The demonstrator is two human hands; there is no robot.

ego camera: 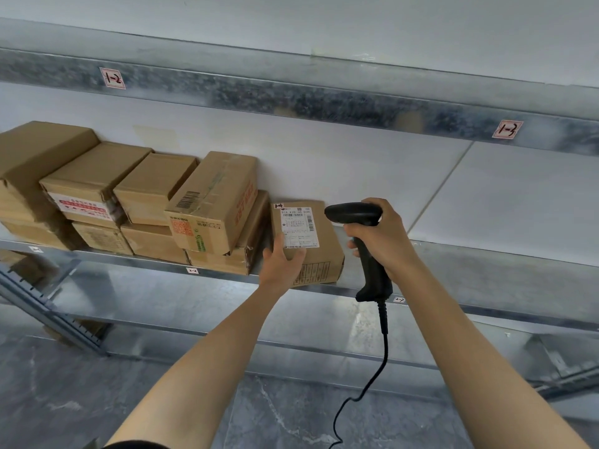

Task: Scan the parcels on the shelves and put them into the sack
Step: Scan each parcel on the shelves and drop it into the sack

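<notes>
While the parcel [324, 251] is gripped by the left hand [280, 262] at the shelf [470, 270] edge, the scanner [353, 212] is clasped by the right hand [384, 236] just rightward.

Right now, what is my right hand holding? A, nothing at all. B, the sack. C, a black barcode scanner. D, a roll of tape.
C: the right hand is curled round the handle of a black corded scanner, whose head sits next to the labelled parcel that the left hand holds on the shelf.
</notes>
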